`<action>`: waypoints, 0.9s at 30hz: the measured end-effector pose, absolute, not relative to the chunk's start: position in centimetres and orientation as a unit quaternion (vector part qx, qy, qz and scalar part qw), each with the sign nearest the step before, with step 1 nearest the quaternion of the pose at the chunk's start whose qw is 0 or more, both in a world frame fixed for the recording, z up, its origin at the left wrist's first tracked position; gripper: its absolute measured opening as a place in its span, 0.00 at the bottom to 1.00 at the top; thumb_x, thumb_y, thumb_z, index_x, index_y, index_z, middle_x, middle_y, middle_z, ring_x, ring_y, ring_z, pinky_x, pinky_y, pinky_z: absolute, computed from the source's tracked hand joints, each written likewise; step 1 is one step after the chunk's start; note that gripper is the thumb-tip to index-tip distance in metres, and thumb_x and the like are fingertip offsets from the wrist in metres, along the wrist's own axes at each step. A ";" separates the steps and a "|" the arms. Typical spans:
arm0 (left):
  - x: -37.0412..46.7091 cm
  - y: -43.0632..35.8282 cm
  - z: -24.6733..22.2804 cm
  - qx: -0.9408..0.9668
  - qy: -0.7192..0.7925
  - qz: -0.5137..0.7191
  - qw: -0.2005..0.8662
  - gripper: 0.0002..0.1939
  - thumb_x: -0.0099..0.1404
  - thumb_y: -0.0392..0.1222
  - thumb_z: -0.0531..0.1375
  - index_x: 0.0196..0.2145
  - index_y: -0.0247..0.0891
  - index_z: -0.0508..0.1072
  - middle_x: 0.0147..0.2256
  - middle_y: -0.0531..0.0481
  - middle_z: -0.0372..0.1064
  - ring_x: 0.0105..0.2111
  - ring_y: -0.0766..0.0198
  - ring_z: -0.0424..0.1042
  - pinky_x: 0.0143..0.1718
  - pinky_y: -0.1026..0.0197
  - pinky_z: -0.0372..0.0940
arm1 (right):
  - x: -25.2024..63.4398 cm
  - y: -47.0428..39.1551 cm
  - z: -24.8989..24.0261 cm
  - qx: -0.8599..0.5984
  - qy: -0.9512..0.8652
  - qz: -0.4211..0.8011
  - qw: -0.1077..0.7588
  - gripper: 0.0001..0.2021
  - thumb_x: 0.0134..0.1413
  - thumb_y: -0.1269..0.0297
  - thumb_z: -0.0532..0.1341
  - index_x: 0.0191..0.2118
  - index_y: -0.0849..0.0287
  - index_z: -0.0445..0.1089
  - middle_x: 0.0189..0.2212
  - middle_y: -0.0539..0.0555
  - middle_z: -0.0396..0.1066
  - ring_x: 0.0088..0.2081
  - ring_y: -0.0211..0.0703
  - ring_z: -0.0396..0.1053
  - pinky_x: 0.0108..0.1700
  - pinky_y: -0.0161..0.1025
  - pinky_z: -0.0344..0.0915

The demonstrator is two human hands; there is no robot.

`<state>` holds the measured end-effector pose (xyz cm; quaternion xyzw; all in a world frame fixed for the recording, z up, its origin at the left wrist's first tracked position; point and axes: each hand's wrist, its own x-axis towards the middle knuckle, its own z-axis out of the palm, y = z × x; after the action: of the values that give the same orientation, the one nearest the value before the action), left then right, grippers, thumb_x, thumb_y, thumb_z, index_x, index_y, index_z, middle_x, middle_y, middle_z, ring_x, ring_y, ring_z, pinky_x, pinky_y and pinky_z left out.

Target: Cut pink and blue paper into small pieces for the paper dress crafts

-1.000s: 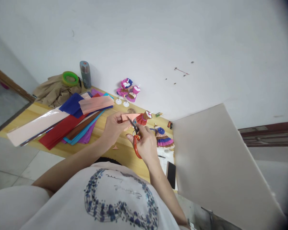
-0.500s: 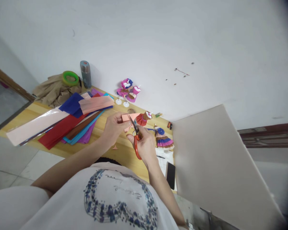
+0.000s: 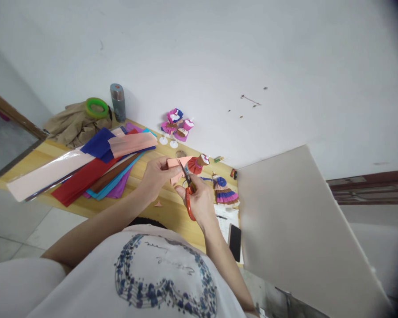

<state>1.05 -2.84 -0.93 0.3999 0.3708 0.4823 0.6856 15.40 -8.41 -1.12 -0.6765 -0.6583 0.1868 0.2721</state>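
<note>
A strip of peach crepe paper (image 3: 174, 163) is pinched in the fingers of my left hand (image 3: 156, 176). My right hand (image 3: 199, 198) grips orange-handled scissors (image 3: 188, 201), whose dark blades lie across the paper near my left thumb. Just beyond the blades stands a small dress-form figure (image 3: 196, 164) with a brown top and a red ruffled skirt. To the right of my right hand lies another paper dress (image 3: 226, 192), tiered in blue, brown, purple and cream. A small peach scrap (image 3: 158, 203) rests on the table below my left hand.
Stacked coloured paper sheets (image 3: 82, 174) cover the table's left part. Behind them are a green tape roll (image 3: 97, 107), brown cloth and a grey flask (image 3: 118, 102). Small dressed figures (image 3: 177, 125) stand by the wall. A phone (image 3: 234, 242) lies near an upright panel (image 3: 298, 229) on the right.
Both hands stay almost in place, with the scissors still across the peach paper. The peach piece hanging below the blades has shifted slightly. The whole view has drifted a little.
</note>
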 end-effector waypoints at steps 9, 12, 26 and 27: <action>0.3 -2.0 -1.0 0.426 0.374 0.426 0.705 0.12 0.50 0.45 0.68 0.24 0.32 0.77 0.21 0.52 0.69 0.21 0.70 0.60 0.24 0.65 0.52 | 15.9 -8.6 -1.2 -0.652 -0.670 0.219 0.279 0.17 0.52 0.57 0.60 0.44 0.62 0.74 0.23 0.47 0.59 0.25 0.37 0.56 0.29 0.34 0.53; -0.2 -1.7 -0.8 0.456 0.366 0.404 0.703 0.13 0.51 0.46 0.67 0.22 0.32 0.75 0.18 0.53 0.64 0.19 0.72 0.56 0.22 0.65 0.47 | 16.0 -8.6 -1.1 -0.644 -0.677 0.219 0.280 0.17 0.53 0.57 0.60 0.44 0.62 0.75 0.22 0.47 0.59 0.25 0.38 0.56 0.29 0.34 0.53; -0.7 -1.2 -0.4 0.485 0.357 0.386 0.699 0.14 0.51 0.46 0.66 0.18 0.34 0.72 0.16 0.54 0.61 0.18 0.72 0.55 0.21 0.66 0.47 | 15.7 -8.7 -0.8 -0.636 -0.674 0.242 0.288 0.14 0.52 0.54 0.60 0.35 0.62 0.71 0.20 0.46 0.56 0.24 0.37 0.54 0.28 0.34 0.50; -0.7 -1.3 -0.5 0.482 0.356 0.387 0.700 0.13 0.51 0.46 0.66 0.18 0.34 0.72 0.16 0.54 0.61 0.18 0.72 0.55 0.21 0.66 0.47 | 15.7 -8.6 -0.8 -0.635 -0.673 0.244 0.291 0.14 0.52 0.54 0.60 0.33 0.62 0.70 0.20 0.45 0.55 0.24 0.36 0.53 0.28 0.33 0.50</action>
<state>-0.71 -1.27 -0.47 0.4824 0.3562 0.3875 0.7002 15.69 -8.65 -0.79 -0.6353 -0.6726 0.2440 0.2906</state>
